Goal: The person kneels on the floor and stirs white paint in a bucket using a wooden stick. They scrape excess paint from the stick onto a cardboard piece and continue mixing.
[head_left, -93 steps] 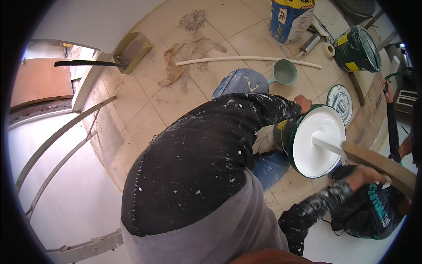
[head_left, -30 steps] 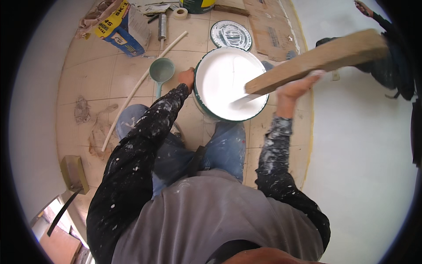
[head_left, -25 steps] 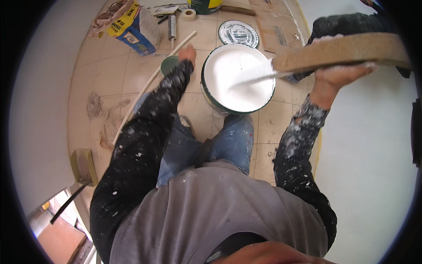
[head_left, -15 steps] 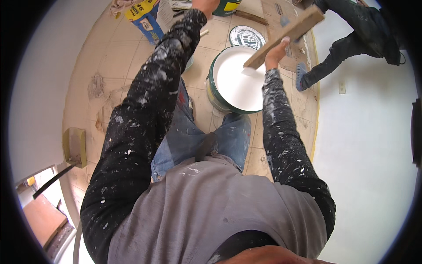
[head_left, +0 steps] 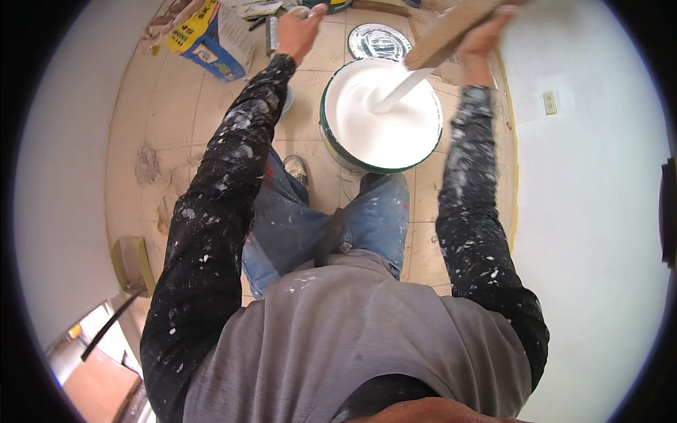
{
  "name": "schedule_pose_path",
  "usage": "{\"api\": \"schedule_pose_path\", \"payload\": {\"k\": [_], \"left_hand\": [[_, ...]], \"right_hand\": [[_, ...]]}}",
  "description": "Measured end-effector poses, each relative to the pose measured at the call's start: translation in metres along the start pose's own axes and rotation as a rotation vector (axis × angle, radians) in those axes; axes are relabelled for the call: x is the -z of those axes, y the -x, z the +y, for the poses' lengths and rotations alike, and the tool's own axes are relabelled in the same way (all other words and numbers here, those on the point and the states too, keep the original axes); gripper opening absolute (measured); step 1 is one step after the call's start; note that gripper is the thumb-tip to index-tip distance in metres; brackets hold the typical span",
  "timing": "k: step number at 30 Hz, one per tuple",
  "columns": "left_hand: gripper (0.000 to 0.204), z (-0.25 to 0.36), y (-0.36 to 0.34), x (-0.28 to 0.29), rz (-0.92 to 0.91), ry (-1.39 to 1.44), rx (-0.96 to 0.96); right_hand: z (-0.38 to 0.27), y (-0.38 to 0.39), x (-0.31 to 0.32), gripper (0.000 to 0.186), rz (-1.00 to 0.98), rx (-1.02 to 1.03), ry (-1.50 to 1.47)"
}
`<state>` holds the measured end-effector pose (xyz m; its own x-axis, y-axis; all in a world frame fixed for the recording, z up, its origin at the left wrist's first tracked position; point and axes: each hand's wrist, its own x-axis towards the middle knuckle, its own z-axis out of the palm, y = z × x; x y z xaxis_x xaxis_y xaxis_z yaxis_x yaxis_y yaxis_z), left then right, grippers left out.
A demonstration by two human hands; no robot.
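Fingers of the right hand [head_left: 485, 42] look wrapped round a wooden board [head_left: 444, 35], blurred, its white-coated end dipping into white paint [head_left: 352, 106]. The left hand [head_left: 300, 32] is raised apart from the bucket [head_left: 331, 144], fingers curled; whether they pinch anything I cannot tell. The paint nearly fills that bucket on the tiled floor [head_left: 166, 120], a smeared lid [head_left: 379, 42] just beyond. The step looks like stirring; another stroke would call for a firm right grip and care not to tip the bucket.
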<state>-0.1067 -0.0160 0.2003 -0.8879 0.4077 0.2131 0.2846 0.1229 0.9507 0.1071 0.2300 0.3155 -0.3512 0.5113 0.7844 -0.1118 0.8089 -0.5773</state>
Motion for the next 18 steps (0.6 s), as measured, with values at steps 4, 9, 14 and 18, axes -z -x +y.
{"api": "schedule_pose_path", "payload": {"k": [4, 9, 14, 18], "left_hand": [[0.045, 0.027, 0.008, 0.017, 0.014, 0.096, 0.147], [0.048, 0.036, 0.011, 0.019, -0.114, 0.219, 0.123], [0.060, 0.019, 0.009, 0.019, -0.149, 0.164, 0.030], [0.057, 0.031, 0.006, 0.016, -0.213, 0.174, 0.026]], "right_hand": [[0.045, 0.118, -0.026, 0.085, 0.241, -0.785, -0.178], [-0.003, 0.119, 0.049, 0.090, 0.530, -0.833, -0.071], [-0.097, 0.005, 0.087, 0.095, 0.233, -0.403, -0.570], [0.018, -0.022, 0.035, 0.080, 0.094, -0.399, -0.749]]}}
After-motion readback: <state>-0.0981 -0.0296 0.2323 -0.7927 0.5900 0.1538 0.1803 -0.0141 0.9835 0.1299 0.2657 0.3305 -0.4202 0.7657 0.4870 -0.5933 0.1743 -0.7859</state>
